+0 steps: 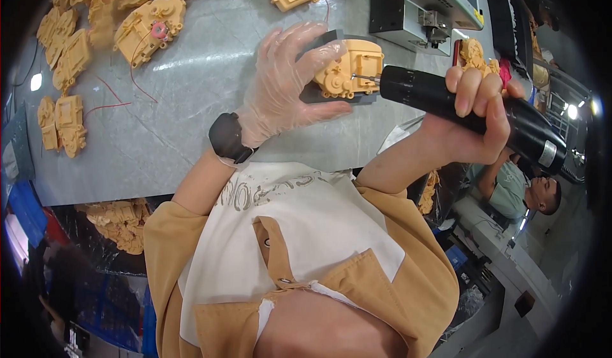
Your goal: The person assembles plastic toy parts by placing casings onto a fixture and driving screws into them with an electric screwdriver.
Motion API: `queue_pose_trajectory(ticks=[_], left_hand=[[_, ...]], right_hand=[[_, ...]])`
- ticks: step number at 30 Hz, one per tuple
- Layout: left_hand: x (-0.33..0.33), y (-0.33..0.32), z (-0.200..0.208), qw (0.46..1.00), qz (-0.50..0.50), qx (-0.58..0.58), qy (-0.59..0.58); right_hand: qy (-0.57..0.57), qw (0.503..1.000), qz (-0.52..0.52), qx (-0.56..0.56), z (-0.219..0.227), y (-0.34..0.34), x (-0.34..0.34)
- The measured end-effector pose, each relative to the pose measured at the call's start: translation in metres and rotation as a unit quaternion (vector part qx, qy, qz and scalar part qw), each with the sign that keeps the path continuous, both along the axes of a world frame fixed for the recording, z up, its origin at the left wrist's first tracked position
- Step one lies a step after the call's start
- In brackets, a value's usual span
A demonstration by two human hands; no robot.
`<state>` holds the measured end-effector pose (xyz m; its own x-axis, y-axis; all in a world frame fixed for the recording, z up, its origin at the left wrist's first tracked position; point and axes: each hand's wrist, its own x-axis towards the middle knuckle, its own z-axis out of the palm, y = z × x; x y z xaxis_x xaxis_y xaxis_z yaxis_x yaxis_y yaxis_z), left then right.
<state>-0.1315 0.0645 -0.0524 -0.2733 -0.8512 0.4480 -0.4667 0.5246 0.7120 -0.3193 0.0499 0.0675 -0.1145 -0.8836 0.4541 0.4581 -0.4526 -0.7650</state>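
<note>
A yellow plastic housing [336, 78] with round bosses and a square recess lies in a dark grey fixture [364, 98] on the table. My left hand [280, 81], in a clear thin glove, straddles its left side. The index finger presses on the housing's upper left, and the thumb stretches along the fixture's near edge. My bare right hand [475, 103] is wrapped round a black electric screwdriver [414, 87], held tilted nearly level. Its thin bit points left and reaches the middle of the housing; whether a screw sits under the tip is too small to tell.
Several yellow housings [73, 58] lie at the left and far side of the grey table [185, 135], some with red wires. A grey metal machine [427, 14] stands at the far right, with more yellow parts [475, 55] near it. A co-worker [516, 189] is at the right.
</note>
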Motion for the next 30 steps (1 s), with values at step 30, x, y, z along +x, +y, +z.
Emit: queue_pose_trajectory(ticks=[30], left_hand=[[0.005, 0.006, 0.000, 0.992, 0.068, -0.094, 0.045]], right_hand=[[-0.014, 0.997, 0.070, 0.025, -0.002, -0.003, 0.024]])
